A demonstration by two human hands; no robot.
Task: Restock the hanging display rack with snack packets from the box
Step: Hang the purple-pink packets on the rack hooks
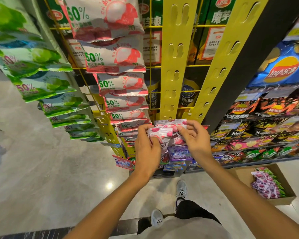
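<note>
Floor: polished pale stone floor (41, 169) with a light reflection near the feet; a dark strip runs along the bottom edge of the view.
Room: a shop aisle — on the right a dark shelf unit (259, 128) full of chip bags, with a blue Lay's bag (281, 68) high up.
Display rack: yellow hanging strips (176, 54) with slots, in front of a yellow wire grid; the upper slots of the middle strip are free.
Hung rows: a column of pink-and-white lychee packets (116, 56) marked "50%" hangs left of the middle strip, and a column of green packets (41, 80) hangs further left.
Box: a cardboard box (283, 176) stands on the floor at lower right, beside the shelf base, with purple-and-green packets (266, 185) inside.
Upper packet: a white and pink peach packet (171, 124) sits at the bottom end of the middle strip, its top edge touching the strip's hook.
Right hand: the right hand (195, 140) pinches this upper packet by its right side, fingers curled on it.
Lower packet: a second pink-and-white packet (160, 133) is just below and left, overlapping the first one.
Left hand: the left hand (147, 149) grips the lower packet, thumb and fingers closed on its left edge.
Below the hands: purple packets (179, 152) hang under the two pink ones.
Person: two grey sneakers (181, 188) and dark trousers show on the floor.
</note>
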